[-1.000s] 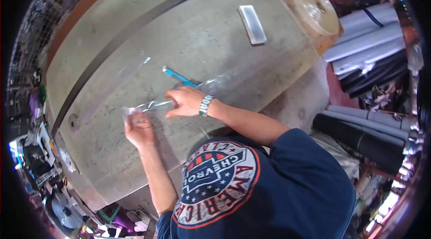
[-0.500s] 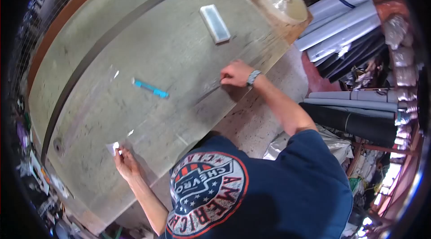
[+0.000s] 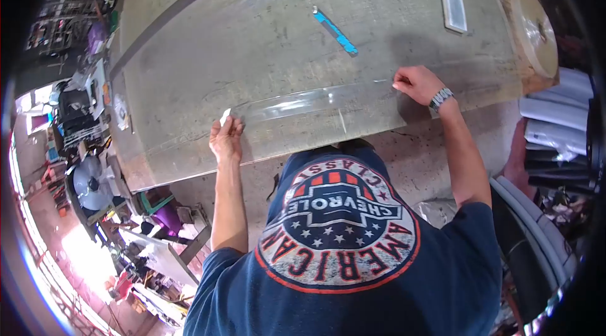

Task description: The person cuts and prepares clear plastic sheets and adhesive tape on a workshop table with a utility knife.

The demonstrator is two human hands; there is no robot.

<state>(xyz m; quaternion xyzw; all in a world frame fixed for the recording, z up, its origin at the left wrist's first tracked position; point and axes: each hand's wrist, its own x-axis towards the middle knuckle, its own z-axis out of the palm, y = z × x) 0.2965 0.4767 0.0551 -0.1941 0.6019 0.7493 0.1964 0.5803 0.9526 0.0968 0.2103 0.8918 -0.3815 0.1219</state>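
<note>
Your left hand [image 3: 226, 137] is at the left end of the clear film strip [image 3: 303, 99]. Its fingers [image 3: 228, 123] are closed narrow on a small white tip of the strip. Your right hand [image 3: 416, 83], with a wristwatch, is at the right end, and its fingers [image 3: 400, 83] pinch the film there. The strip lies stretched between the two hands, low over the surface [image 3: 252, 52] or on it; I cannot tell which.

The near edge of the surface runs just beside the strip, on your side of it, so little room is there. Beyond the strip the surface is bare up to the blue tool [image 3: 334, 32], and wide to the left of the tool.

You have one strip, one blue tool, one pale block [image 3: 452, 3] and one round roll [image 3: 536, 33]. The blue tool lies beyond the middle of the strip, well apart from it. The pale block lies beyond the right end, farther than the tool. The round roll stands to the right of the strip, at the right edge of the surface.

The surface is grey, scratched and flat, with one dark band [image 3: 183, 14] along its far side. To the right of the strip, off the surface, rolls of material [image 3: 555, 128] are stacked. To the left and below is a cluttered workshop floor [image 3: 107, 210].
</note>
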